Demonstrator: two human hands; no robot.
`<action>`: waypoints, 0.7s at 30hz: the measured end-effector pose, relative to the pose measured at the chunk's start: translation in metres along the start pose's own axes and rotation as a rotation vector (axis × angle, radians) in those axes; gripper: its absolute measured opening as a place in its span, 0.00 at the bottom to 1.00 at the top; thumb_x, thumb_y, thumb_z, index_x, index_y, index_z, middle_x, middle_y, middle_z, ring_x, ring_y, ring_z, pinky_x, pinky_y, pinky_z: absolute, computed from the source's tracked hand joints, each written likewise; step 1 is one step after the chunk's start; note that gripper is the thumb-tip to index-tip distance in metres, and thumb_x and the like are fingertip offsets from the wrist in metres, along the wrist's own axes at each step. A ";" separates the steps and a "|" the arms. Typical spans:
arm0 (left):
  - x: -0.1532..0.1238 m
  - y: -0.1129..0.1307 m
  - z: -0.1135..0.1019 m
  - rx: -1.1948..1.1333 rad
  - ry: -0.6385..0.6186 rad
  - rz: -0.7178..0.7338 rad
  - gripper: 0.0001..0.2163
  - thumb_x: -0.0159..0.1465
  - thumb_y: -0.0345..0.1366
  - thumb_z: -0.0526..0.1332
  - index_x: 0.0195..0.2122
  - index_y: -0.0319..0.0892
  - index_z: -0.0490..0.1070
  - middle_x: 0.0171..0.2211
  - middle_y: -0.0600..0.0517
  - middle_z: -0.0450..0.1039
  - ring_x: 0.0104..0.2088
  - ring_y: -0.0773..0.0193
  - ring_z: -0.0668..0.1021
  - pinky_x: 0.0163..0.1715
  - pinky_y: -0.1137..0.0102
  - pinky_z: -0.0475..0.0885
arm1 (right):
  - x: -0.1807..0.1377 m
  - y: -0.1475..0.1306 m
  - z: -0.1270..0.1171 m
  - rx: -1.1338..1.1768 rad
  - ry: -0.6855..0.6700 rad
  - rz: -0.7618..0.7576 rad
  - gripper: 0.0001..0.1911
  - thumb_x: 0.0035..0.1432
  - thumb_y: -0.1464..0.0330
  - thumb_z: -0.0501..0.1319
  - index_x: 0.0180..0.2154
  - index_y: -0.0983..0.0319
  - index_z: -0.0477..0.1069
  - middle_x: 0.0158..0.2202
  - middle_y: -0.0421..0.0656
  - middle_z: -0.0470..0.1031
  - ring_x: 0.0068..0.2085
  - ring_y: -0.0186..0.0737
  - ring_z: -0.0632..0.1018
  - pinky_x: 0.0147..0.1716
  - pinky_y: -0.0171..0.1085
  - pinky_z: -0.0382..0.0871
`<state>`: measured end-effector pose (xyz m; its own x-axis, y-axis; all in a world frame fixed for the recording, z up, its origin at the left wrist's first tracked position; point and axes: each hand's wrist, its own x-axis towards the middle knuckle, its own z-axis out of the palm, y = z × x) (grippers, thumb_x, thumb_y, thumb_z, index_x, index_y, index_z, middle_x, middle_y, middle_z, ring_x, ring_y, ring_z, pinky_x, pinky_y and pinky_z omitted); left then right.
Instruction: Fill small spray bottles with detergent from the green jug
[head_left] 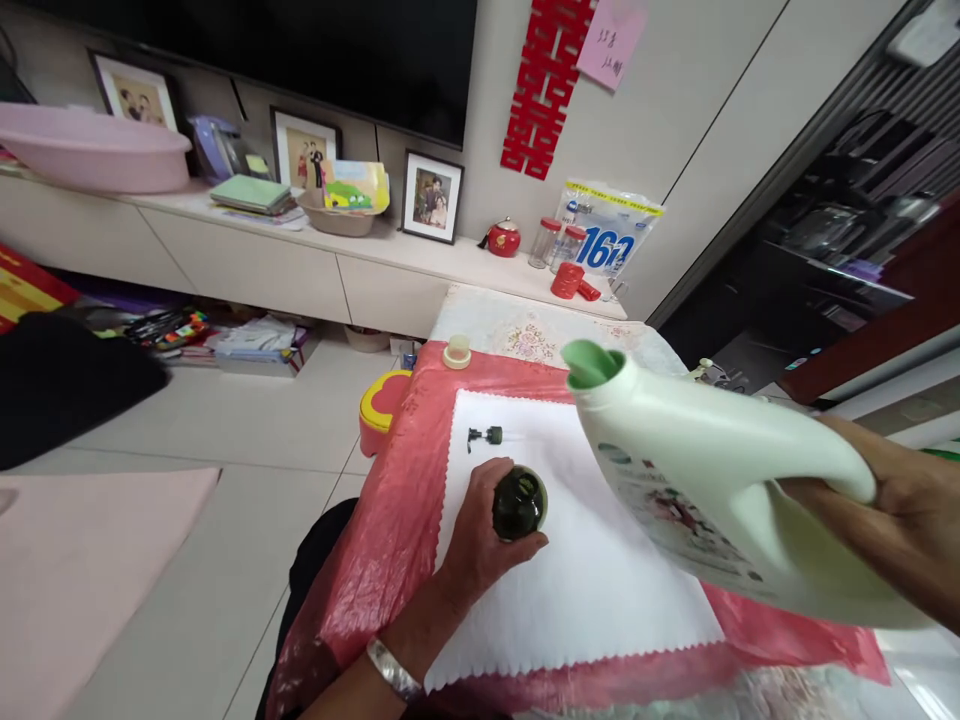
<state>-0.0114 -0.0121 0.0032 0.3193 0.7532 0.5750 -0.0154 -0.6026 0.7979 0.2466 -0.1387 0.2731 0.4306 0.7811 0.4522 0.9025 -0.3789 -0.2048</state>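
My left hand (487,530) wraps around a dark green bottle (519,503) that stands on a white scallop-edged cloth (585,590). Just beyond it on the cloth lies a black pump head (486,436). At the right, my right hand (892,500) grips the handle of a large pale green detergent jug (697,450). The jug is tilted, its uncapped spout (592,365) pointing left, above and to the right of the bottle. No liquid shows coming from the spout. A pale round cap (457,352) sits at the table's far left corner.
Red plastic sheeting (375,560) covers the table over a floral cloth (529,338). A yellow and red stool (381,408) stands left of it. Behind, a low cabinet (262,260) carries picture frames, a pink basin (94,150), glass jars (545,243) and a red pot (503,238).
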 end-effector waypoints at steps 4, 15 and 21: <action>-0.002 -0.001 0.001 0.055 0.030 -0.028 0.37 0.57 0.52 0.71 0.63 0.48 0.60 0.60 0.39 0.64 0.61 0.40 0.71 0.58 0.42 0.71 | 0.014 -0.003 0.027 0.237 0.115 0.223 0.23 0.38 0.52 0.63 0.36 0.58 0.79 0.23 0.40 0.74 0.24 0.40 0.71 0.22 0.35 0.61; -0.003 -0.002 -0.002 0.026 -0.019 -0.148 0.36 0.57 0.54 0.70 0.62 0.45 0.60 0.57 0.40 0.69 0.58 0.45 0.75 0.58 0.47 0.72 | 0.029 0.028 0.193 0.501 0.320 0.371 0.18 0.63 0.55 0.64 0.35 0.65 0.71 0.28 0.37 0.70 0.29 0.31 0.71 0.32 0.34 0.69; -0.004 -0.005 -0.001 0.032 -0.010 -0.176 0.37 0.56 0.54 0.70 0.62 0.45 0.60 0.58 0.40 0.69 0.58 0.45 0.75 0.59 0.47 0.72 | 0.028 0.029 0.241 0.525 0.279 0.383 0.16 0.68 0.57 0.63 0.41 0.66 0.72 0.35 0.40 0.73 0.35 0.33 0.75 0.37 0.36 0.75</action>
<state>-0.0137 -0.0121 -0.0031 0.3242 0.8451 0.4251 0.0720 -0.4701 0.8797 0.2871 -0.0082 0.0706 0.7634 0.4578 0.4557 0.6044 -0.2574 -0.7539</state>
